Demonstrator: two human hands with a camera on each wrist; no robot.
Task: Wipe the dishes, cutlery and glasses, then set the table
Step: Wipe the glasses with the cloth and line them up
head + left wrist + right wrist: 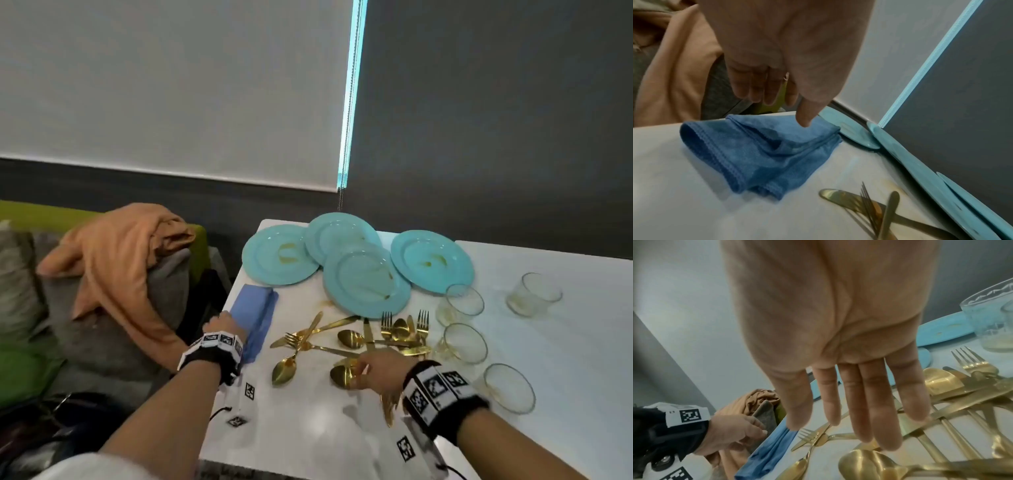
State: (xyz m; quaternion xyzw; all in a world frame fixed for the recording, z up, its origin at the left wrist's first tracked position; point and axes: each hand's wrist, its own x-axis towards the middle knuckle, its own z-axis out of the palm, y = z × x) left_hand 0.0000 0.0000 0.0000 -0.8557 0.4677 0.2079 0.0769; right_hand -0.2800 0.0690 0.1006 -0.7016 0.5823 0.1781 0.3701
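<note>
So, white table (342, 428) w/ four turquoise plates (364, 279) at the far end, overlapping each other, smeared w/ yellowish residue. Near side of them lay a jumble of gold cutlery (394, 337) – forks, spoons, knives crossing one another. Four clear glasses (466, 342) stood to the right of the cutlery, one set well apart toward the far right.

Folded blue cloth (255, 320) lay along the table's left edge, just beside the nearest plate. Left hand (224, 325) was over the cloth's near end, fingers straight-ish and pointing down, thumb tip at the fabric; in the left wrist view the hand (781, 61) looked relaxed, not gripping; can't tell if the fingers actually touched the cloth (760, 152).

Right hand (378, 370) hovered over the cutlery, palm down, fingers extended and close together, holding nothing; right wrist view showed the hand (838, 337) flat above a gold spoon (865, 464).

Left of the table: grey sofa (102, 325) w/ an orange garment (126, 253) draped on it.
</note>
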